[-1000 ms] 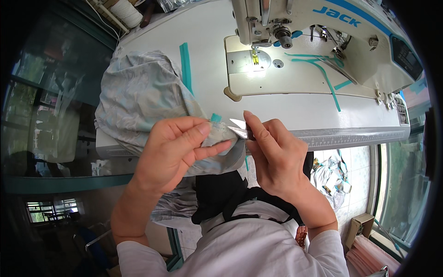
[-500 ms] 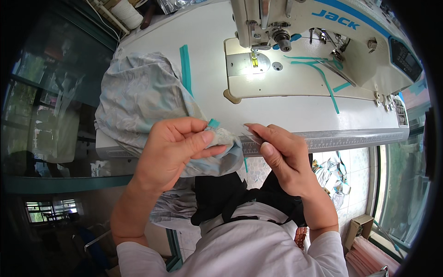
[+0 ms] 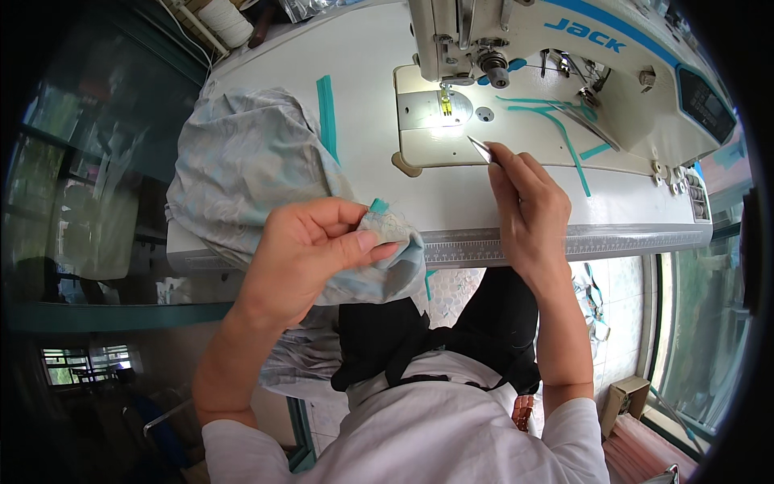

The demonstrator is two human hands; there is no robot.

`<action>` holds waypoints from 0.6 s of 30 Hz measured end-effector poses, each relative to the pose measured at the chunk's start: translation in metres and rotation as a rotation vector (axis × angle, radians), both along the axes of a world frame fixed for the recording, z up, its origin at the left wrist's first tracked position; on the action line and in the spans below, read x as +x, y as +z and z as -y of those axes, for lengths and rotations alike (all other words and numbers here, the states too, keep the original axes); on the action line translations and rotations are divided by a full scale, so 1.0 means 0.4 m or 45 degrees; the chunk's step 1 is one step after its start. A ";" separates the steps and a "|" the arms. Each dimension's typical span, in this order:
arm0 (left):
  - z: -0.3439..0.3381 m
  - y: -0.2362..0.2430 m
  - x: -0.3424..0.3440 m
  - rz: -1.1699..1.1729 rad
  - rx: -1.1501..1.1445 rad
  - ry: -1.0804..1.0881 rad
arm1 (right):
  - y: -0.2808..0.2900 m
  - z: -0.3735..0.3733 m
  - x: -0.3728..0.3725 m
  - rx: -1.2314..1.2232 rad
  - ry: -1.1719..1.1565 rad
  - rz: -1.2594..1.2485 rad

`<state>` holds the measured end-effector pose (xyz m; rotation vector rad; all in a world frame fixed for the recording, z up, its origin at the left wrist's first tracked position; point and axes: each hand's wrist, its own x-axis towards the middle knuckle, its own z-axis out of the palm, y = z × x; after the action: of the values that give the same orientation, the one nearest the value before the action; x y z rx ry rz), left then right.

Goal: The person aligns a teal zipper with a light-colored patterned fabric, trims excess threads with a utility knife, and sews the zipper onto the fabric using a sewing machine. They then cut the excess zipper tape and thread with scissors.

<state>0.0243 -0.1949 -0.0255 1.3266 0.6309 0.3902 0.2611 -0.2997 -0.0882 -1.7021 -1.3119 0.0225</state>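
My left hand (image 3: 302, 246) pinches the edge of a pale grey and blue patterned cloth (image 3: 250, 161) between thumb and fingers. A short end of teal tape (image 3: 378, 206) sticks up from that edge, right beside the fingertips. The rest of the cloth lies bunched on the table to the left and hangs over its front edge. My right hand (image 3: 530, 202) is closed around a pair of thread snips (image 3: 481, 149), whose pointed blades aim up and left over the front of the machine bed. Their handles are hidden in my palm.
A white sewing machine (image 3: 564, 48) stands at the back right, its lamp lighting the needle area. Teal strips (image 3: 556, 133) and tweezers (image 3: 592, 129) lie on its bed. Another teal strip (image 3: 326, 121) is by the cloth. A ruler strip (image 3: 629, 240) runs along the table's front.
My right hand has moved up and to the right with the snips, away from the cloth and over the machine bed's front. My left hand keeps its pinch nearly in place.
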 end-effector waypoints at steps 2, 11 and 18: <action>-0.003 -0.001 -0.004 0.004 -0.016 0.006 | -0.017 -0.025 0.030 -0.024 -0.226 0.530; 0.015 0.073 -0.015 -0.054 0.905 -0.120 | 0.024 -0.047 -0.125 -0.360 1.054 -1.243; 0.037 0.092 -0.076 -0.016 1.171 -0.124 | 0.016 -0.038 -0.251 -0.519 1.163 -2.483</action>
<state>-0.0063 -0.2097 0.0113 2.2235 0.3901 0.6293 0.1609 -0.2846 -0.0817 -0.4571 -0.2998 1.9639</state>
